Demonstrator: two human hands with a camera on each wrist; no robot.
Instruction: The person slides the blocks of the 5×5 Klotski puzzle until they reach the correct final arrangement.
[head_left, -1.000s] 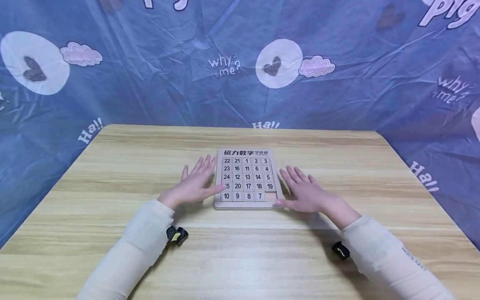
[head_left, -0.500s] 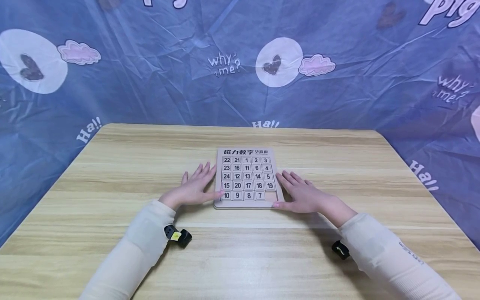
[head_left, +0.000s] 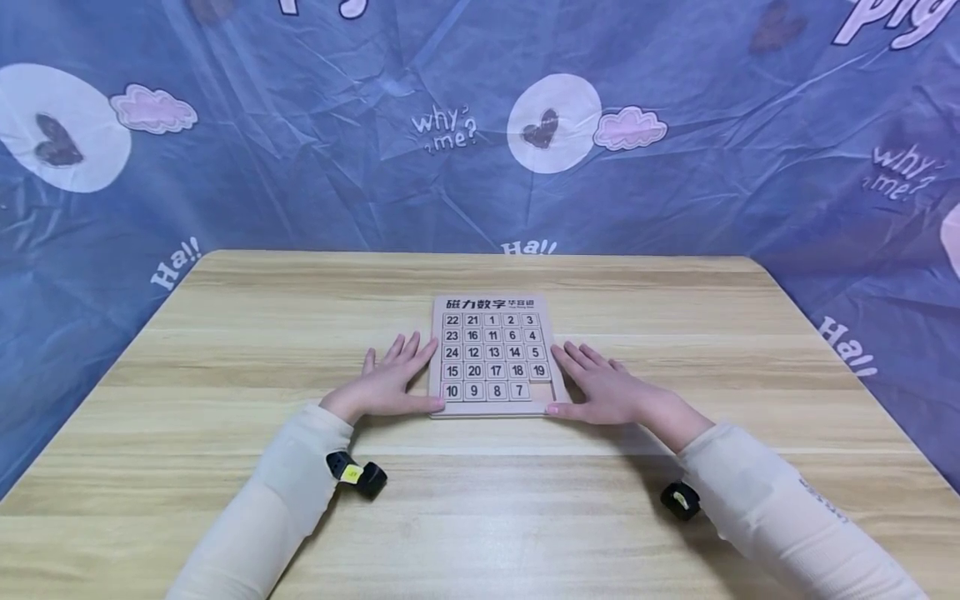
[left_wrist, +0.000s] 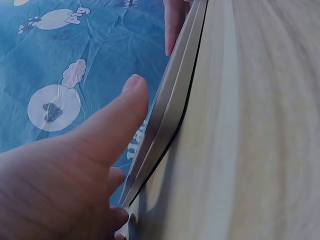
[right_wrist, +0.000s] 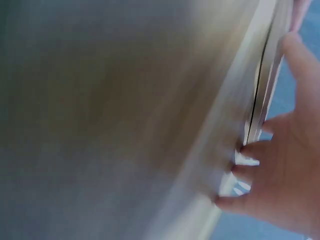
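Observation:
A number sliding puzzle [head_left: 491, 408] lies flat on the table, with numbered square tiles and one vacant slot at its lower right. Along its left side my left hand [head_left: 386, 386] spreads straight fingers, the thumb at the lower left corner of the frame. My right hand [head_left: 611, 392] mirrors it: fingertips touch the right side and the thumb rests on the lower right corner. The left wrist view shows the puzzle's thick edge [left_wrist: 170, 95] beside the left thumb [left_wrist: 117, 112]. In the right wrist view, the right hand's fingers [right_wrist: 257, 150] lie along the edge.
The puzzle sits near the middle of a wood-grain table [head_left: 480, 517]. Behind and beside the table hangs a blue printed cloth [head_left: 337, 167]. A small black device [head_left: 358, 475] is strapped at the left wrist, another black device [head_left: 681, 500] at the right.
Both hands have closed in on the puzzle's sides. The left thumb has slid down off the tiles to the lower left corner; the right fingertips have come against the right side.

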